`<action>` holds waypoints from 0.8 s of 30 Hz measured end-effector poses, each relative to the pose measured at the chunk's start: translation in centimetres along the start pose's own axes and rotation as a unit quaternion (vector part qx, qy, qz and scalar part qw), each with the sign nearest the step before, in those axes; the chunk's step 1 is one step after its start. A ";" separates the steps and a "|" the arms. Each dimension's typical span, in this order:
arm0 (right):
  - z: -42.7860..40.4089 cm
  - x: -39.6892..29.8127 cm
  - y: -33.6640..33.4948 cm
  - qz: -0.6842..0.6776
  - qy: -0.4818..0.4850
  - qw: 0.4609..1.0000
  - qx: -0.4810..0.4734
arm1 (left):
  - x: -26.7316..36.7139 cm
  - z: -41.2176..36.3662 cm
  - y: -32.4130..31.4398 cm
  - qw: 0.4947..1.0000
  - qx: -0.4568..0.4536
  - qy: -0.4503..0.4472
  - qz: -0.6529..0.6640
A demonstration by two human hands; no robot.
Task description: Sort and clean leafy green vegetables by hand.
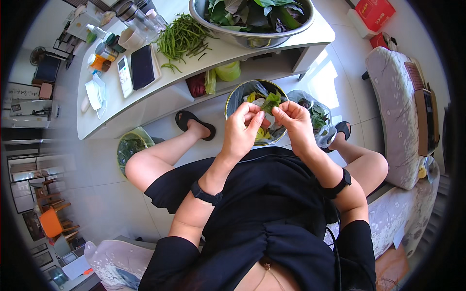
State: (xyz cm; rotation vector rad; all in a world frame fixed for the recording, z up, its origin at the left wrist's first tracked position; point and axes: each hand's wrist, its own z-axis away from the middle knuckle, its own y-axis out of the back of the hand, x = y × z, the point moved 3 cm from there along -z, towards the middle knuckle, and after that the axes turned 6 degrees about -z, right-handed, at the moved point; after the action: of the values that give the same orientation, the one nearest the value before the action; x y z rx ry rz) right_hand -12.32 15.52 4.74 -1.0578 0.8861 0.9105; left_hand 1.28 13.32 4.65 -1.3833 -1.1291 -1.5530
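Note:
My left hand (242, 129) and my right hand (296, 125) are close together in front of me, fingertips pinching a green leaf (271, 102) between them. Directly below is a round waste bin (228, 98) lined with a clear plastic bag, with yellow and green scraps inside. My fingers hide part of its contents. Just right of the bin, a clear plastic bag (329, 132) holds more dark leafy greens. On the table ahead stands a steel bowl (251, 38) heaped with large green and purplish leaves (251, 16). Beside it lies a pile of thin green stems (182, 36).
The white table (120, 112) carries a phone (142, 67), a remote control (125, 77), a face mask (95, 92) and several bottles and jars (105, 51). Bags (227, 71) sit on its lower shelf. Another lined bin (133, 147) stands by my left knee. A floral-covered sofa (397, 116) is at right.

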 end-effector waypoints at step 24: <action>0.2 2.0 1.3 0.154 0.103 0.983 -0.015 | -1.8 0.0 -0.4 0.969 -0.002 0.124 0.215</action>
State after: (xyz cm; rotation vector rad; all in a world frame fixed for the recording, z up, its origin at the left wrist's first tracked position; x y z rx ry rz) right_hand -12.72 16.37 2.51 -1.0710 1.2368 1.0862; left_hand 1.12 13.42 2.78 -1.2883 -0.6239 -1.3626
